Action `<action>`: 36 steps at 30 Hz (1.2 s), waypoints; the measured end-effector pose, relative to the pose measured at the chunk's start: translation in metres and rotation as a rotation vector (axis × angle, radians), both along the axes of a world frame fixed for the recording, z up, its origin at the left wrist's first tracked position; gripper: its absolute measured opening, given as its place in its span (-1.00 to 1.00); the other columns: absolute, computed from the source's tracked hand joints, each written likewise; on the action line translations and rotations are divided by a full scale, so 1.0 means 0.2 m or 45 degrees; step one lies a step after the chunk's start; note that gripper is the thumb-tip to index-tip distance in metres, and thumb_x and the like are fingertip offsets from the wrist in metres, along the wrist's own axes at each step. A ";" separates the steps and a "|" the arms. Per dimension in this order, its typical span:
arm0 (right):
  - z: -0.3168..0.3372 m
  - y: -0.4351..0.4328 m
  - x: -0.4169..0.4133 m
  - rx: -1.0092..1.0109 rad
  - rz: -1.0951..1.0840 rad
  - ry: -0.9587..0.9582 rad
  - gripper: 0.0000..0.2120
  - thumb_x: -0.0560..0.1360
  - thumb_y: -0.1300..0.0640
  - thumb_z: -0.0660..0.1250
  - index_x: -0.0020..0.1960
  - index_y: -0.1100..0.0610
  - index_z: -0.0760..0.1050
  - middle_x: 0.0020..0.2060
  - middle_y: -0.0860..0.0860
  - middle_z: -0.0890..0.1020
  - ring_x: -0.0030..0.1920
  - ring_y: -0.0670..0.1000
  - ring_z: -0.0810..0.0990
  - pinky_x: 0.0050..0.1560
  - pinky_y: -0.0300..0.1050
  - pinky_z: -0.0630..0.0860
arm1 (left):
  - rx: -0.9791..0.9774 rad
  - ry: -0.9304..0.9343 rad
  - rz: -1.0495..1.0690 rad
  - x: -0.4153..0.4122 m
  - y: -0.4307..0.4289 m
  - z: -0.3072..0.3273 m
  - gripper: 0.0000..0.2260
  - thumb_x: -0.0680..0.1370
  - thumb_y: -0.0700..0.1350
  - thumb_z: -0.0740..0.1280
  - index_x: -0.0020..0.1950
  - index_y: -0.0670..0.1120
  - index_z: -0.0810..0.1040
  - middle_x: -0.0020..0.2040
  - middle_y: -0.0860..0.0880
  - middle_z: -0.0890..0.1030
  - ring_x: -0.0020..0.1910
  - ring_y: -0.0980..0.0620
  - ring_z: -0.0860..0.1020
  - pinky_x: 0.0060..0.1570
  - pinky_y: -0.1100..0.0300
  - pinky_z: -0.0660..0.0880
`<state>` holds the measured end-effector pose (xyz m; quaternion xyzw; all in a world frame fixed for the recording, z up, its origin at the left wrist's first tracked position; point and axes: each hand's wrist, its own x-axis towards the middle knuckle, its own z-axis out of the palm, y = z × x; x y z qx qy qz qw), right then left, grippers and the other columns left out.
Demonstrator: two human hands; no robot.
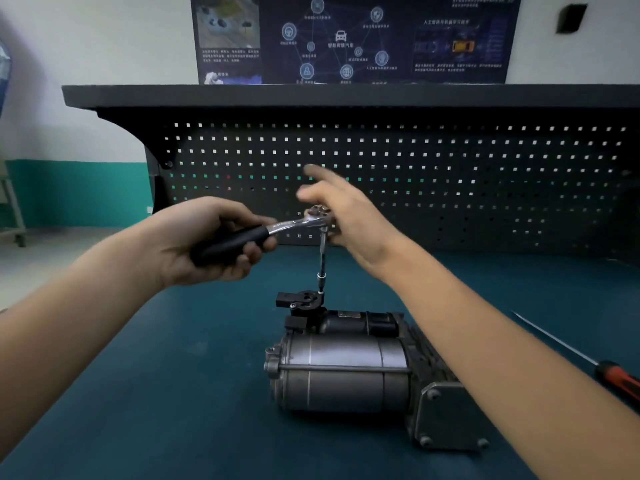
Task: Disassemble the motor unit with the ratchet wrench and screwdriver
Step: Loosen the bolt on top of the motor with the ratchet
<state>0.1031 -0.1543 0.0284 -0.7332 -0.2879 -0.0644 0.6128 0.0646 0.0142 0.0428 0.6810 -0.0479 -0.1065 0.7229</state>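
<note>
My left hand [207, 244] is wrapped tight round the black handle of the ratchet wrench [298, 225], held level. Just right of that grip, its extension bar [322, 258] drops onto a black bracket [304, 299] atop the motor unit [346, 372], which lies below on the bench [173, 375]. My right hand [349, 220], fingers stretched and blurred, sits against the wrench head. Far right lies the screwdriver [616, 375].
</note>
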 end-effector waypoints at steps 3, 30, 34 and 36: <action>0.00 0.12 0.00 -0.144 -0.388 -0.183 -0.68 0.45 -0.08 0.34 -0.39 0.09 0.48 -0.44 -0.14 0.48 -0.29 -0.13 0.46 -0.29 -0.24 0.33 | -0.274 0.041 -0.016 0.03 0.03 0.00 -0.68 0.48 -0.07 0.17 -0.10 -0.25 0.63 -0.24 -0.17 0.66 -0.39 -0.02 0.63 -0.43 0.08 0.58; 0.10 0.06 0.10 -0.408 -0.260 -0.129 -0.92 0.43 0.14 0.32 -0.25 0.07 0.50 -0.25 0.04 0.44 -0.17 -0.06 0.38 -0.09 -0.17 0.33 | 0.164 -0.424 0.005 0.53 -0.45 -0.43 -0.58 0.62 -0.11 0.09 -0.45 -0.03 0.13 -0.60 0.06 0.14 -0.61 0.10 0.07 -0.56 0.28 0.03; 0.10 0.06 -0.04 -0.486 -0.306 -0.428 -0.72 0.47 -0.07 0.31 -0.06 0.13 0.62 0.03 -0.03 0.61 -0.01 -0.14 0.52 0.08 -0.21 0.43 | 0.246 -0.503 0.059 0.51 -0.45 -0.44 -0.63 0.58 -0.20 0.06 -0.42 -0.02 0.10 -0.60 0.07 0.13 -0.61 0.12 0.07 -0.55 0.29 0.04; 0.09 0.08 -0.16 -0.593 -0.229 -0.405 -0.45 0.43 -0.29 0.22 -0.18 0.22 0.60 -0.14 0.00 0.69 -0.17 -0.07 0.58 -0.01 -0.12 0.50 | 0.285 -0.578 0.046 0.49 -0.44 -0.44 -0.65 0.56 -0.29 0.03 -0.40 -0.02 0.11 -0.62 0.12 0.14 -0.62 0.16 0.08 -0.56 0.29 0.08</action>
